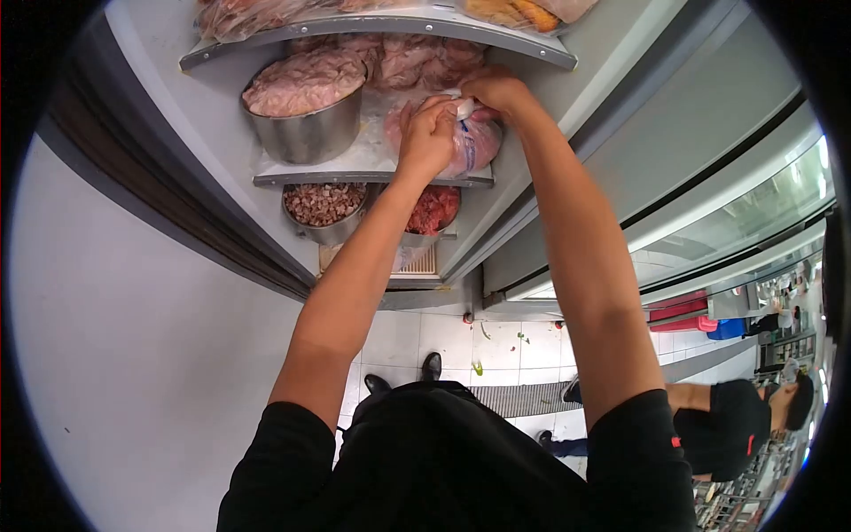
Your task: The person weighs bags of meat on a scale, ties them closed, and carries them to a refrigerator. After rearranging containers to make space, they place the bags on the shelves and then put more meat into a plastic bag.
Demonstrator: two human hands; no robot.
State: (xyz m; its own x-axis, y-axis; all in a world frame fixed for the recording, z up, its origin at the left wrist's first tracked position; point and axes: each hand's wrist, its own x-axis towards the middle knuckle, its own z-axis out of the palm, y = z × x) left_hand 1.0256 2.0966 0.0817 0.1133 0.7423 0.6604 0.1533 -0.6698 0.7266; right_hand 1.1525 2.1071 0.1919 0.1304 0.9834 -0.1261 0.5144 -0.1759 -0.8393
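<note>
Both my hands are inside a refrigerator, at a clear plastic bag of pink meat [480,149] on the middle shelf [332,162]. My left hand [429,133] is closed on the gathered top of the bag. Fingers curled, my right hand [494,90] grips the same bag's top from the far right side; its fingertips are partly hidden. Left of the bag stands a steel pot [310,131] heaped with pale pink minced meat [306,82]. More pink meat [412,60] lies behind, at the back of that shelf.
Below are a steel pot of diced meat [325,206] and a container of red meat [433,210]. Bagged food [257,16] lies on the upper shelf. The open fridge door [133,293] is at left. A co-worker [731,426] stands at right; scraps [478,366] litter the tiled floor.
</note>
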